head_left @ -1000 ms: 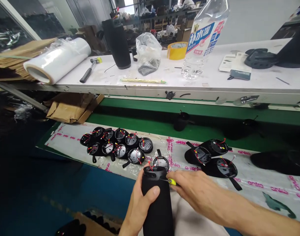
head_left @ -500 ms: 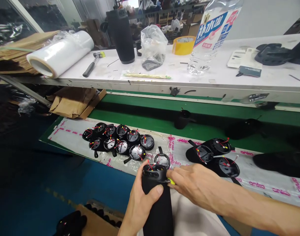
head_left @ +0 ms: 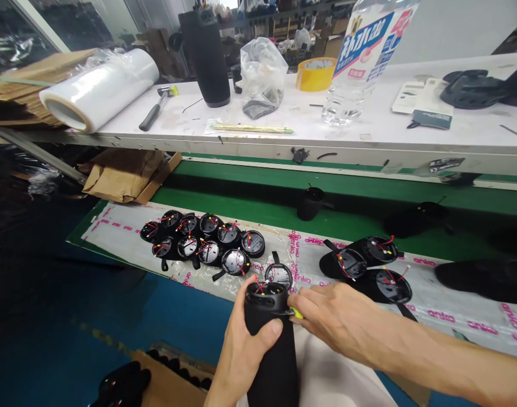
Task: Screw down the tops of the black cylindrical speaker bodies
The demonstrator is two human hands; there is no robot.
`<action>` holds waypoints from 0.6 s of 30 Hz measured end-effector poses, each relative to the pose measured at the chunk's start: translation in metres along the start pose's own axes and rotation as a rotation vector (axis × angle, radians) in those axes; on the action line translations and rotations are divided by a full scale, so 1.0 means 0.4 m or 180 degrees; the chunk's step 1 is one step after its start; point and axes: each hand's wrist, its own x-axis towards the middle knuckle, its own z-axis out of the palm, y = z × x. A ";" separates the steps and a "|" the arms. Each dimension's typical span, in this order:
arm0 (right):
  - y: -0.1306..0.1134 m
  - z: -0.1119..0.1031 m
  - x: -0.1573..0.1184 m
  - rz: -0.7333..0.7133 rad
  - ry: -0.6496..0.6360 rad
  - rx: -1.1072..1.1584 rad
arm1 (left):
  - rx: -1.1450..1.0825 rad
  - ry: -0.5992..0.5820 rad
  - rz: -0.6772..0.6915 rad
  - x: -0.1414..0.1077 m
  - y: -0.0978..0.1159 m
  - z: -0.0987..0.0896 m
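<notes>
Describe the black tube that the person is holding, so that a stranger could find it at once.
Start from the white plastic sheet with pink print, below the green belt. At its near edge the left hand grips an upright black cylinder. Unlike the flat round caps nearby, it stands tall and open-topped, with red wires inside.

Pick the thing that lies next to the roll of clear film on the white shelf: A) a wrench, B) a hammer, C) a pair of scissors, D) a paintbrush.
B: a hammer with a black handle and a yellow-marked head lies on the white shelf just right of the roll of clear film.
</notes>
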 end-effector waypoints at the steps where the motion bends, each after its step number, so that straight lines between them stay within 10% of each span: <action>1: 0.000 0.001 0.000 0.0002 0.0007 -0.0004 | 0.0008 0.0001 0.0002 0.000 0.001 0.001; 18: 0.009 0.000 -0.002 -0.0030 -0.0155 0.0040 | 0.0091 -0.0186 0.0056 0.005 -0.007 -0.002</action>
